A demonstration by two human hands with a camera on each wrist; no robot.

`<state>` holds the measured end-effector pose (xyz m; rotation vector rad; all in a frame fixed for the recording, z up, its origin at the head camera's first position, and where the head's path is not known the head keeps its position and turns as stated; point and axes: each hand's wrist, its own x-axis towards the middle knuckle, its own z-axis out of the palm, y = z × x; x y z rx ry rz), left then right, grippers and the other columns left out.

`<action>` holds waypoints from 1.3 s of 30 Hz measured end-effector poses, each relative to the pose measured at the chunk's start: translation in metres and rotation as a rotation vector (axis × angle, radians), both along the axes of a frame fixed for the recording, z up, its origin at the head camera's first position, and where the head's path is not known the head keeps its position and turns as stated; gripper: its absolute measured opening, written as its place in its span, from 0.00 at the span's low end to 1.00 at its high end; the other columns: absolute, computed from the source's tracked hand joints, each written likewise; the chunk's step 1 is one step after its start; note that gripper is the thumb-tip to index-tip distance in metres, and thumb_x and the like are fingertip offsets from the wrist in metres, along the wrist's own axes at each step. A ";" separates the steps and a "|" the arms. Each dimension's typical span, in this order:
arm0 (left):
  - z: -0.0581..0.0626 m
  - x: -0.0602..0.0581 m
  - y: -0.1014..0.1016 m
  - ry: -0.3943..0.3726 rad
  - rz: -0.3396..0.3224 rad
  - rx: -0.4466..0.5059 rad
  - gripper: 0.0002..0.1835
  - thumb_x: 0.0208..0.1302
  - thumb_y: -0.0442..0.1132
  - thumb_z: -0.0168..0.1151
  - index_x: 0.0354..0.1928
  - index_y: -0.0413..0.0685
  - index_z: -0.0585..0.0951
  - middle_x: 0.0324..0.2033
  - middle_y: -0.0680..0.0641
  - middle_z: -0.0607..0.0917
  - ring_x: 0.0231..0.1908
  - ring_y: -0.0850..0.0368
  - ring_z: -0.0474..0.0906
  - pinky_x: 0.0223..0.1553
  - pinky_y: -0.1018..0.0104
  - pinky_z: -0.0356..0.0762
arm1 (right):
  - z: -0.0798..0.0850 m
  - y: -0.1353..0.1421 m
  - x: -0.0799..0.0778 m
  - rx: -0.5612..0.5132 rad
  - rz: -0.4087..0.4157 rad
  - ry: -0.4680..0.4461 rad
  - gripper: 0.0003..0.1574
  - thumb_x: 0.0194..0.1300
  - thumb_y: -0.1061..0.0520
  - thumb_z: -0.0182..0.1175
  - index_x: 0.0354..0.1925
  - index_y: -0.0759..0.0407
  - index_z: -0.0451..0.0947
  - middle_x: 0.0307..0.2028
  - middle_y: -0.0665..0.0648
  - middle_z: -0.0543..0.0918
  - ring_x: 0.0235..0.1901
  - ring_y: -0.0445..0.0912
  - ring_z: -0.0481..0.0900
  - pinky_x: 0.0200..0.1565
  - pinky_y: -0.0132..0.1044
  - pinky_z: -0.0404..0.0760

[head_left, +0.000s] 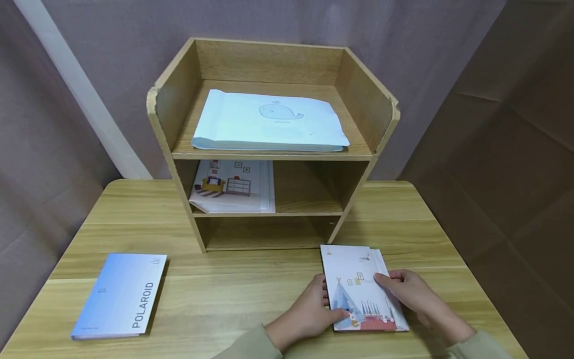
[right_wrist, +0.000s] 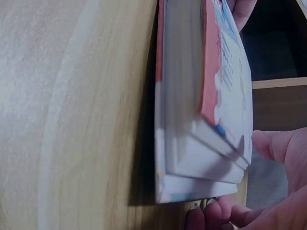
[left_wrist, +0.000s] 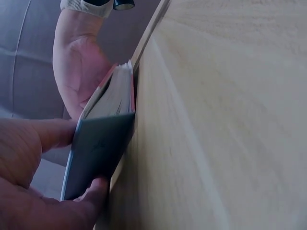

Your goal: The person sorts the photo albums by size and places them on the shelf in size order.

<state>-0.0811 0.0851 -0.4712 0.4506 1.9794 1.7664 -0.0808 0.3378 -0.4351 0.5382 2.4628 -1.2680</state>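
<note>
A hardcover book (head_left: pixel 358 294) with a teepee drawing on its white cover lies at the table's right front, held between both hands. My left hand (head_left: pixel 311 311) grips its left side, thumb on the cover's lower corner and fingers by the spine. In the left wrist view the dark spine (left_wrist: pixel 98 148) sits between thumb and fingers. My right hand (head_left: pixel 414 291) pinches the right edge, thumb on top. The right wrist view shows its fingertips (right_wrist: pixel 211 213) beneath the book and the page block (right_wrist: pixel 184 96) fanning slightly near the outer corner.
A small wooden shelf (head_left: pixel 269 157) stands at the back of the table. A white whale-print book (head_left: pixel 269 122) lies on its top, and another illustrated book (head_left: pixel 233 187) lies left in the middle compartment. A blue-white POLAROID book (head_left: pixel 118 294) rests at the table's left.
</note>
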 end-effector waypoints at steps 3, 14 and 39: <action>0.001 -0.002 -0.006 -0.016 -0.030 0.001 0.41 0.50 0.33 0.76 0.63 0.34 0.62 0.44 0.50 0.76 0.41 0.62 0.78 0.41 0.73 0.79 | 0.000 0.000 0.001 -0.001 -0.001 -0.007 0.47 0.63 0.34 0.60 0.56 0.75 0.66 0.42 0.62 0.76 0.40 0.49 0.75 0.38 0.37 0.76; 0.007 -0.010 -0.035 -0.011 -0.029 0.049 0.23 0.56 0.32 0.69 0.52 0.34 0.72 0.38 0.48 0.79 0.37 0.62 0.79 0.39 0.73 0.79 | 0.003 -0.021 0.001 -0.263 -0.055 0.087 0.40 0.64 0.44 0.64 0.57 0.69 0.57 0.39 0.60 0.80 0.34 0.51 0.81 0.32 0.40 0.82; 0.027 -0.015 -0.082 0.016 -0.016 0.172 0.30 0.60 0.39 0.69 0.62 0.42 0.67 0.47 0.45 0.77 0.45 0.55 0.80 0.43 0.65 0.82 | 0.039 -0.073 -0.002 -0.359 0.084 0.529 0.25 0.64 0.57 0.65 0.54 0.63 0.65 0.42 0.59 0.84 0.32 0.56 0.85 0.30 0.50 0.84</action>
